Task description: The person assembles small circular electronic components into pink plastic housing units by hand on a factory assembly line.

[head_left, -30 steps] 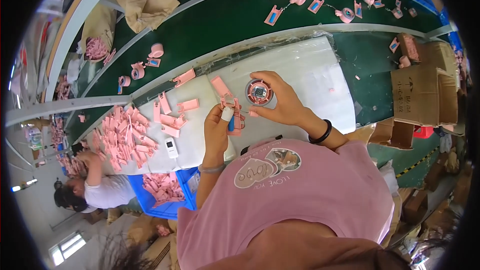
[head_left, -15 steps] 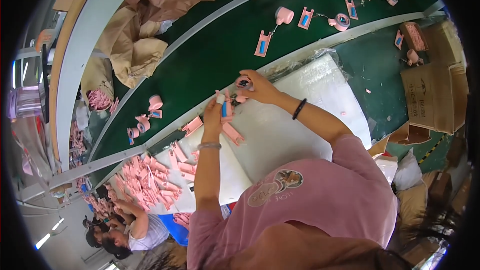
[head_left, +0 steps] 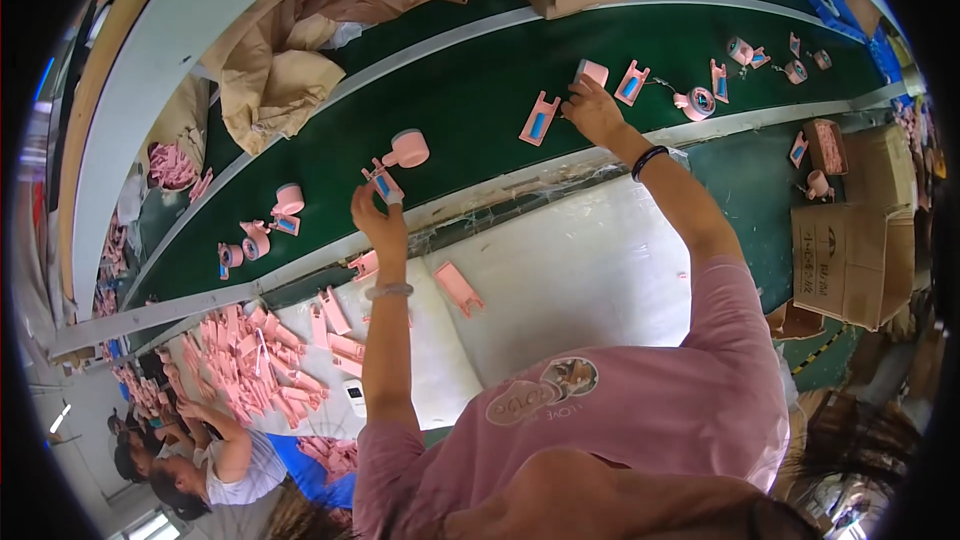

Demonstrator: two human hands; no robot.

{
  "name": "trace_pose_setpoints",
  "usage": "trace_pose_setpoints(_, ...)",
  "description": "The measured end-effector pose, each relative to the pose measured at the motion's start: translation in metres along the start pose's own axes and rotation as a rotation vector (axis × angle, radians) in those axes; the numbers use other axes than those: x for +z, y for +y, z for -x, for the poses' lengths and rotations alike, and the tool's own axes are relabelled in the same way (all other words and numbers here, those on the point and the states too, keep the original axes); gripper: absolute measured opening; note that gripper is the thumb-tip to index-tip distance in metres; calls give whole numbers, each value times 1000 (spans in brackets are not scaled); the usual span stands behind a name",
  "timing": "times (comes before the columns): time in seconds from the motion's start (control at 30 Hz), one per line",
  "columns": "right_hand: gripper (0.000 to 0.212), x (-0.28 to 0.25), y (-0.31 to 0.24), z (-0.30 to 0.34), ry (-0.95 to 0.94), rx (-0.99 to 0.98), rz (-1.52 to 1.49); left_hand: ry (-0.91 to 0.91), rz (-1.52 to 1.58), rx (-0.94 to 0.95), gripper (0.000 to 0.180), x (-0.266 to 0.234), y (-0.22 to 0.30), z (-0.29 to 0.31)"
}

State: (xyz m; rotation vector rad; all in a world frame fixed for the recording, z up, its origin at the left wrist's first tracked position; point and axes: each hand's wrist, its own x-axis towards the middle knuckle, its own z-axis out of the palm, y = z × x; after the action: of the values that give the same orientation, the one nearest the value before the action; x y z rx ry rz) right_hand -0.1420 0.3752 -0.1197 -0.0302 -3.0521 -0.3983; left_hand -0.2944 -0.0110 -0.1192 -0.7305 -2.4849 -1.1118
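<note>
Over the green belt (head_left: 470, 130), my left hand (head_left: 382, 225) pinches a pink handle shell (head_left: 381, 180) that has a blue cylindrical cell in it. A white cover sits on one of its fingertips. A pink round head (head_left: 408, 148) lies against the far end of that shell. Farther right, my right hand (head_left: 600, 118) has its fingers closed on another pink round head (head_left: 592, 71), partly hidden by them. Beside this hand lies a second pink shell with a blue cell (head_left: 539, 120). One bare pink shell (head_left: 459, 288) rests on the white padded sheet (head_left: 560, 270).
A heap of pink shells (head_left: 245, 360) covers the left of the worktable. More shell-and-head sets (head_left: 698, 103) sit along the belt. Cardboard boxes (head_left: 850, 260) stand at right, brown paper (head_left: 280, 90) beyond the belt. Other people (head_left: 225, 460) sit at lower left.
Both hands have moved apart from over the table edge, out onto the belt. The left brought a shell and head there; the right has reached to a head farther right.
</note>
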Motion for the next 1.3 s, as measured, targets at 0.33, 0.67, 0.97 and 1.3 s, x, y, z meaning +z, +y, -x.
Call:
trace_pose_setpoints(0.33,10,-95,-81,52,-158,26,-1381,-518,455,-57,61,-72,157,89)
trace_pose_setpoints(0.67,17,-212,-156,149,-680,-127,-2215,-742,341,283,78,-144,223,124)
trace_pose_setpoints(0.97,24,-209,-141,165,-979,-458,-2059,-1074,679,27,79,-190,240,134)
trace_pose_setpoints(1.3,16,-248,-190,188,525,-74,-1081,-551,1202,-764,26,-174,237,153)
